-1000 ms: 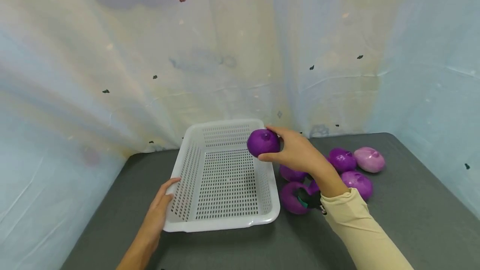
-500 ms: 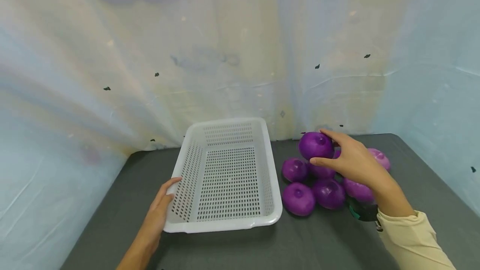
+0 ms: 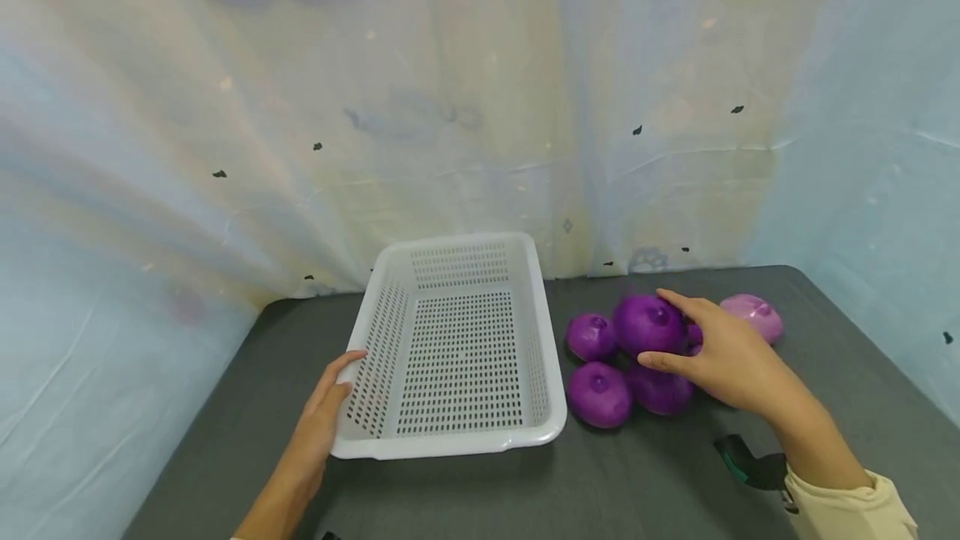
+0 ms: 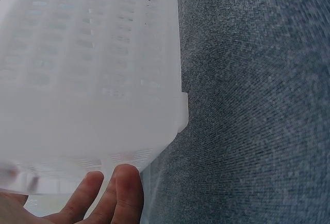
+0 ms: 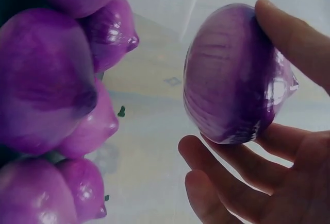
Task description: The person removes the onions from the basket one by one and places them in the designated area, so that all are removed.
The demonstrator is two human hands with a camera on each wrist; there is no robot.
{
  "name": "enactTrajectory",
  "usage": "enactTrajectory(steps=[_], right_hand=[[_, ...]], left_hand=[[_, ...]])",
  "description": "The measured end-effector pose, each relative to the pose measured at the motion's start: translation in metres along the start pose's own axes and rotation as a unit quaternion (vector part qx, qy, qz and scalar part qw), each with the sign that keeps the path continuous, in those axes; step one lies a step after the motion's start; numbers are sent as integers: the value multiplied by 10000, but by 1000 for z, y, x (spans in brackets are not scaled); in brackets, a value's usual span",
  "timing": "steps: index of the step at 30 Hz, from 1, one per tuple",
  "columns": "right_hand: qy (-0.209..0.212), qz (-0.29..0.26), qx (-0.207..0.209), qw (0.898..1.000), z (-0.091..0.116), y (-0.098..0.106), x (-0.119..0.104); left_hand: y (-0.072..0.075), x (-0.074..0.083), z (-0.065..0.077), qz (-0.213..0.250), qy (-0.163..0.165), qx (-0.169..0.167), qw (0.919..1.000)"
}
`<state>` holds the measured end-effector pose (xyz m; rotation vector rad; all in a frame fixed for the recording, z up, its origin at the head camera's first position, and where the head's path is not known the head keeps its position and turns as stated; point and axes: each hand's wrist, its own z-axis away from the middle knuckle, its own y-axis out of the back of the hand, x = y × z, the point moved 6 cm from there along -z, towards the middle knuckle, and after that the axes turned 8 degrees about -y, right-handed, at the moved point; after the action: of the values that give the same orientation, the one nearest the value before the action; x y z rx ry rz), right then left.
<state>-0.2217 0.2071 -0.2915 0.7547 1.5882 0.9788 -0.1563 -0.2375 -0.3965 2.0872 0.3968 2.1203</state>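
On the left, my left hand [image 3: 317, 423] grips the left rim of a white perforated plastic basket [image 3: 450, 446]. The left wrist view shows its fingertips [image 4: 127, 185] against the basket's pale outer wall [image 4: 87, 116]. Between thumb and fingers, my right hand [image 3: 731, 357] holds a glossy purple onion [image 3: 647, 326] over a cluster of onions to the right of the basket. Seen from the right wrist, the held onion [image 5: 227, 74] is apart from the other onions [image 5: 44, 80]. In the head view, the held onion and hand partly hide the cluster.
Beside the basket's right wall lie purple onions, one in front [image 3: 600, 395] and a smaller one behind [image 3: 591, 337]. A paler pink onion [image 3: 752, 317] lies farther right. The dark grey tabletop [image 3: 480, 498] ends against a hanging patterned curtain [image 3: 465, 107].
My right hand has carried the onion from above the basket's right rim rightward to the cluster, then lowered it. The left hand keeps its hold on the basket.
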Motion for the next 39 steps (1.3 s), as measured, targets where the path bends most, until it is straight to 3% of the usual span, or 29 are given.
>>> enactTrajectory(steps=[13,25,39], right_hand=[[-369,182,201,9989,31,5,13],[-470,289,152,9984,29,12,29],[-1125,667,5,9914,17,24,83]], left_hand=[[-1,-3,-1,19,-24,-18,10000],[0,-3,-2,19,45,12,10000],[0,-1,-1,-88,78,25,9999]])
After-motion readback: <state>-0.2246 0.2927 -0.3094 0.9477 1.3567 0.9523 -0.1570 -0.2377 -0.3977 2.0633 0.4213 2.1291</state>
